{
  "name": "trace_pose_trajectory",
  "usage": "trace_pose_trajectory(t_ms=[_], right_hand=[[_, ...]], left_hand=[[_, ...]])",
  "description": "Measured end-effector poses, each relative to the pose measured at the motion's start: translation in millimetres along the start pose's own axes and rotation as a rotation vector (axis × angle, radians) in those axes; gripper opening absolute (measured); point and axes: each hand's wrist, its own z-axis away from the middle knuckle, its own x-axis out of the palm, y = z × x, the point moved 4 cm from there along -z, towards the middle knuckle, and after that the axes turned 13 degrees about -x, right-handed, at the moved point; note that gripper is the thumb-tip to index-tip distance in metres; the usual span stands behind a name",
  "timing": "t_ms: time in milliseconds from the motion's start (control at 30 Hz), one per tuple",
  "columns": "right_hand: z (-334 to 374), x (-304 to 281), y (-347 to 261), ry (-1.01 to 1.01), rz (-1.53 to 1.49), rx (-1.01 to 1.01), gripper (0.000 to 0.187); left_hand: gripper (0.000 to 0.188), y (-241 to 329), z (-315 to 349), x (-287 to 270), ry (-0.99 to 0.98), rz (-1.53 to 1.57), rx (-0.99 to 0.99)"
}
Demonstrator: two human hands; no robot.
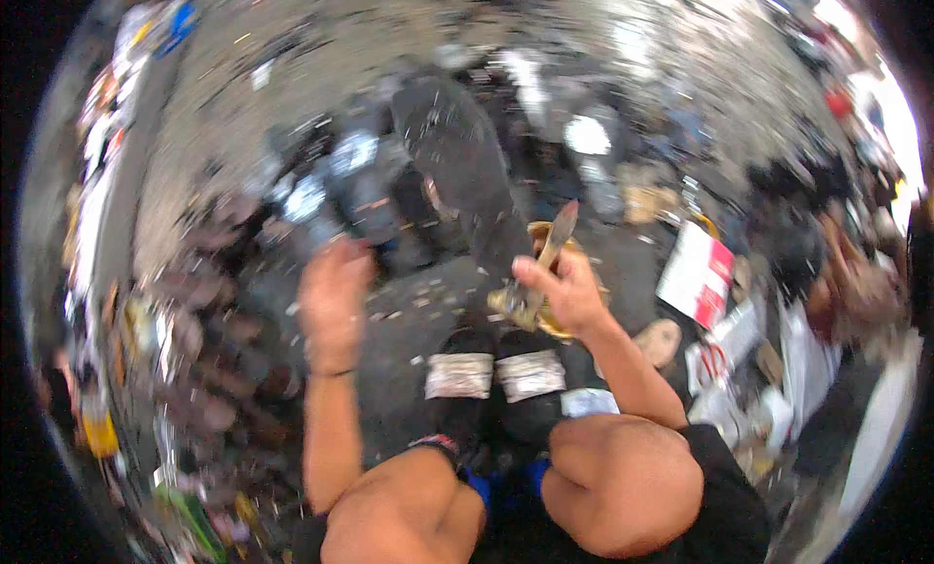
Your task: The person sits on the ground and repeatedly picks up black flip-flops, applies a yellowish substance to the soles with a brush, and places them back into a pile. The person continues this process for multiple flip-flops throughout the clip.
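In my right hand is a brush, its handle tip pointing up and its crusted end low, beside the sandals. Behind this hand stands an open yellowish can, partly hidden by it. My left hand is raised over the ground on the left, smeared by motion; its fingers cannot be made out. A large dark shoe sole slants between and beyond my hands; whether anything supports it is unclear. My feet wear black sandals with pale straps.
Dark shoes lie heaped ahead, with brownish soles piled at the left. A white and red box, a tan sole and plastic bags lie to the right. A kerb-like edge runs along the far left.
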Motion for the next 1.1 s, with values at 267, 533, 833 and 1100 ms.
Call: trace_pose_trajectory(t_ms=[267, 533, 833, 1100], right_hand=[[-7.9, -297.6, 70.2, 0.766, 1.084, 0.153, 0.039], [1.7, -252.2, 65.1, 0.581, 1.056, -0.115, 0.045], [14.4, -74.7, 57.5, 0.012, 0.968, -0.393, 0.021], [91.6, -107.3, 5.6, -0.144, 0.959, -0.027, 0.038]], left_hand=[[0.086, -285.1, 40.4, -103.0, -0.258, -0.952, -0.921], [0.071, -342.6, 107.1, -222.7, 0.218, -0.539, -0.715], [0.062, 19.6, 179.8, -44.5, -0.439, 0.001, -0.521], [0.075, 1.8, 189.2, 52.3, -0.594, 0.319, -0.536]])
